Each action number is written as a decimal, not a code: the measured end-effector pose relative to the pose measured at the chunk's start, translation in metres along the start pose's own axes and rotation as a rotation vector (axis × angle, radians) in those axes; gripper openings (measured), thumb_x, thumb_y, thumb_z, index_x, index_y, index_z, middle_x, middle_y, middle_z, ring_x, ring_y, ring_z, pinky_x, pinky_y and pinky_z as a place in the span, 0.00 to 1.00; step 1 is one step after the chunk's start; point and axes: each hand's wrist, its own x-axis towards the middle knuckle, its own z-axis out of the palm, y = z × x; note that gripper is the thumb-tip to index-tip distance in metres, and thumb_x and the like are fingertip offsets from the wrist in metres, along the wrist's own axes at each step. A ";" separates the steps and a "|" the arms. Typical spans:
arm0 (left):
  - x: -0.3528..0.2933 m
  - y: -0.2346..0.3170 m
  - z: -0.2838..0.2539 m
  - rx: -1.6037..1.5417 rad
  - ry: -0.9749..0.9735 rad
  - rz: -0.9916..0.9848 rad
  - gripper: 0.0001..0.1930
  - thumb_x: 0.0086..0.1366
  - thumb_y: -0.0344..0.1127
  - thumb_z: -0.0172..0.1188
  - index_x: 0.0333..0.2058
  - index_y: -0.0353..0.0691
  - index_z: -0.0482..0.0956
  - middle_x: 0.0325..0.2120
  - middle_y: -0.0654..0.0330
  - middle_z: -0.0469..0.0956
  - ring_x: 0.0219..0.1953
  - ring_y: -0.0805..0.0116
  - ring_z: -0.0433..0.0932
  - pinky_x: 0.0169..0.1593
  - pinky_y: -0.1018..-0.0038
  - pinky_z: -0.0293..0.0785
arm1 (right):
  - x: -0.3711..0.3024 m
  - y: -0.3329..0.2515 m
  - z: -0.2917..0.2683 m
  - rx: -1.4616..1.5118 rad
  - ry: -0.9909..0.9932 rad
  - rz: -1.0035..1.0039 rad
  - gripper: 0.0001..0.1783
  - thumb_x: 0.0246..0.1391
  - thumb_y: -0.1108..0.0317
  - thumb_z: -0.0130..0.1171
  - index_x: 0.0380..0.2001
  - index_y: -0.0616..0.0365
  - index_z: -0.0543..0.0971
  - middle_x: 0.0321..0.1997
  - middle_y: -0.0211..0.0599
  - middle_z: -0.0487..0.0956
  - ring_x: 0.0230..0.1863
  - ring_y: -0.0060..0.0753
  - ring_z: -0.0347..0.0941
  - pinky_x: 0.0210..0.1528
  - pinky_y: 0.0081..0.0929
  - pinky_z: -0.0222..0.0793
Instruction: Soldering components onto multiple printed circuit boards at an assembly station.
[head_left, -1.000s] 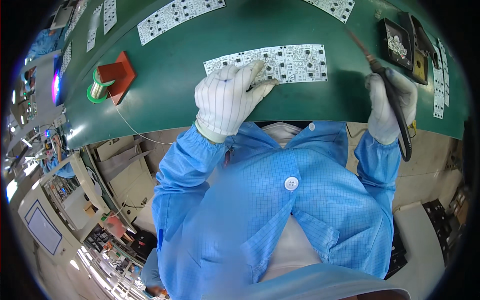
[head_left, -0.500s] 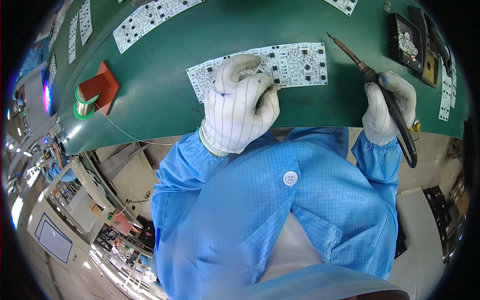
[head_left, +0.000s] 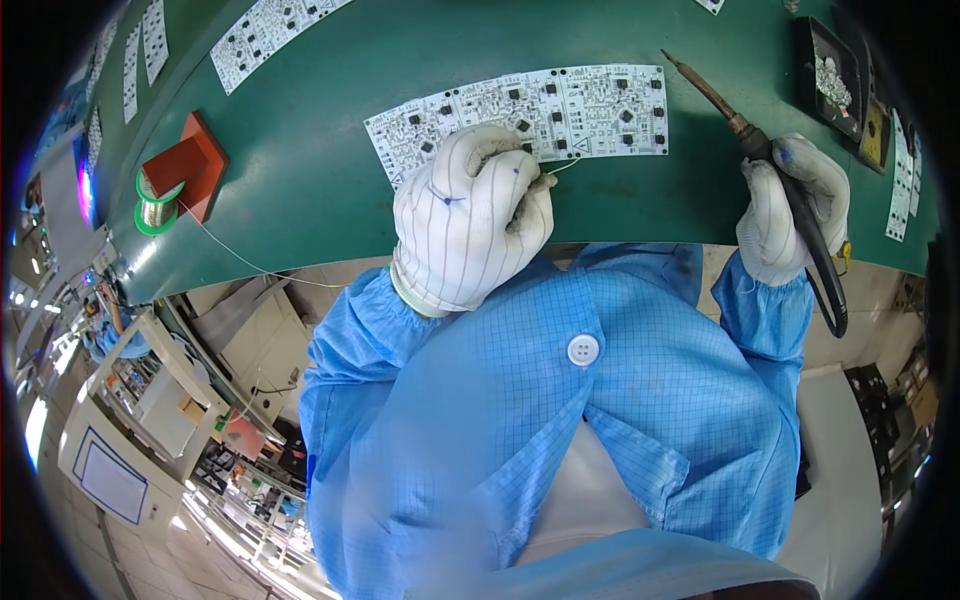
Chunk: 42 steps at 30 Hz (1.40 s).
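Observation:
My left hand (head_left: 470, 220), in a white striped glove, is closed with thumb and forefinger pinched on solder wire (head_left: 566, 164). A short end of the wire sticks out to the right, by the lower edge of a white circuit board strip (head_left: 615, 110). The hand covers part of the strip's lower left. My right hand (head_left: 795, 205), gloved too, is wrapped round the dark handle of a soldering iron (head_left: 740, 125). Its brownish tip points up and left, just right of the strip and apart from it.
At the left a green-rimmed solder spool (head_left: 158, 208) sits against a red-brown stand (head_left: 195, 165), its wire trailing toward my left sleeve. A black tray (head_left: 830, 80) with silvery bits stands at the right. More board strips (head_left: 265, 40) lie on the green table (head_left: 300, 140).
The view has shifted slightly. The fingers of my left hand are curled more closely, and more of the wire end shows. My right hand keeps the soldering iron beside the strip.

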 end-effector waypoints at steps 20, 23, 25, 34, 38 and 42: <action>-0.029 -0.017 -0.036 0.166 0.054 -0.121 0.10 0.42 0.27 0.64 0.25 0.44 0.76 0.35 0.60 0.78 0.36 0.61 0.77 0.41 0.68 0.72 | -0.028 -0.009 0.023 0.224 -0.034 -0.392 0.16 0.24 0.76 0.64 0.25 0.65 0.77 0.18 0.41 0.76 0.15 0.36 0.71 0.20 0.30 0.68; -0.031 -0.022 -0.035 0.195 0.086 -0.120 0.09 0.42 0.27 0.64 0.25 0.44 0.76 0.35 0.59 0.78 0.35 0.59 0.77 0.40 0.67 0.73 | -0.028 -0.016 0.017 0.264 -0.144 -0.365 0.14 0.34 0.81 0.61 0.31 0.66 0.75 0.27 0.47 0.76 0.26 0.42 0.73 0.32 0.41 0.71; -0.031 -0.023 -0.033 0.153 0.072 -0.108 0.09 0.42 0.27 0.64 0.25 0.43 0.76 0.35 0.59 0.79 0.35 0.58 0.76 0.40 0.67 0.73 | -0.027 -0.018 0.019 0.256 -0.174 -0.383 0.15 0.35 0.81 0.62 0.31 0.67 0.75 0.27 0.47 0.76 0.25 0.41 0.72 0.30 0.40 0.70; -0.030 -0.016 -0.021 0.151 0.129 -0.076 0.09 0.44 0.29 0.66 0.25 0.44 0.76 0.35 0.61 0.78 0.34 0.60 0.76 0.38 0.67 0.74 | -0.025 -0.041 0.059 0.234 -0.166 -0.484 0.17 0.31 0.76 0.69 0.30 0.62 0.77 0.24 0.39 0.79 0.19 0.36 0.75 0.22 0.29 0.71; -0.031 -0.019 -0.022 0.098 0.179 -0.086 0.09 0.43 0.29 0.67 0.27 0.43 0.78 0.35 0.61 0.78 0.35 0.61 0.76 0.39 0.68 0.75 | -0.020 -0.046 0.064 0.237 -0.140 -0.463 0.16 0.31 0.77 0.68 0.30 0.61 0.77 0.24 0.38 0.79 0.19 0.36 0.75 0.22 0.29 0.71; -0.034 -0.007 -0.029 0.184 0.373 -0.149 0.12 0.42 0.30 0.69 0.29 0.47 0.81 0.49 0.49 0.73 0.51 0.47 0.72 0.52 0.59 0.72 | -0.015 -0.043 0.055 0.269 -0.098 -0.415 0.16 0.32 0.82 0.63 0.31 0.63 0.75 0.25 0.39 0.77 0.20 0.36 0.73 0.23 0.30 0.69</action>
